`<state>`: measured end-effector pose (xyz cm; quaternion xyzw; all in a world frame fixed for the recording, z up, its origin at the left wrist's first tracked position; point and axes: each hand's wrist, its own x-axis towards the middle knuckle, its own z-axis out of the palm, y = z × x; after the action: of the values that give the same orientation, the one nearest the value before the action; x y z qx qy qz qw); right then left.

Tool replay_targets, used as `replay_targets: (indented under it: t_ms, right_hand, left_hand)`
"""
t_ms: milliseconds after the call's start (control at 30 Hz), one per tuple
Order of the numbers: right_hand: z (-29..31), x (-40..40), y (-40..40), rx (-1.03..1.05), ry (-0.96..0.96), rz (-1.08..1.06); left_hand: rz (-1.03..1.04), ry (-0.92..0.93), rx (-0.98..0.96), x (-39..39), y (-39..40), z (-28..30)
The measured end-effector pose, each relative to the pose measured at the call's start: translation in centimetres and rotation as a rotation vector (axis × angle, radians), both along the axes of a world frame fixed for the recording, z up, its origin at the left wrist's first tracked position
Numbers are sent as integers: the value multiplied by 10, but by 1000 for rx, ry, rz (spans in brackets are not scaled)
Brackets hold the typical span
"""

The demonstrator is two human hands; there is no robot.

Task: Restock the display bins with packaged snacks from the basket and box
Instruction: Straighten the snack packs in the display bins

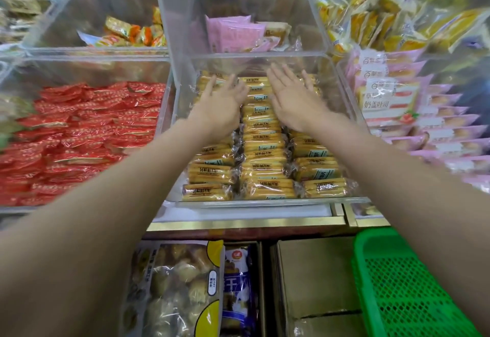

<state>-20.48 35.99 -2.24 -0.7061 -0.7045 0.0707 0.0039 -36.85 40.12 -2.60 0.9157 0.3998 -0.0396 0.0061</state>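
Clear acrylic walls the middle bin (183,114), where yellow snack packs (261,169) lie in three rows, each pack's long axis running left to right, the rows running from the front lip back under the upper bin (315,18). Both hands are flat on the far packs: the left hand (221,104) over the left row, the right hand (293,99) over the right row, fingers (275,77) straight and slightly spread, gripping nothing, palms down as if pressing or squaring the stack. The middle row lies bare between them, equally near to either hand. The supply sits low and behind the hands, below the surface edge: a green basket (397,297) at the lower right, nearer the right arm, and a cardboard box (315,278) beside it. I can't see what the basket holds, as its inside is cut off, and the box's contents are hidden. The bin's back end is blurred by glare, so how full it is there is hard to judge.
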Motion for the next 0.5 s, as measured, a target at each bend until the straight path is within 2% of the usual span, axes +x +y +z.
replay_targets:
  t_ms: [100,167,233,300,500]
  right_hand:
    - [10,-9,-47,-31,137,57]
    - [11,-14,-77,-80,158,143]
    - [12,-14,-100,-26,163,183]
    - [12,-13,-111,73,207,116]
    - [8,-19,-106,-20,335,-25]
  left_hand:
    - [-73,-154,-117,-20,-46,-7]
    - [-82,-228,-209,-32,-67,-6]
    - [-61,-335,-213,-43,-81,-3]
    - [-51,-446,-162,-49,-90,-1]
    - [23,-430,-177,-40,-104,0]
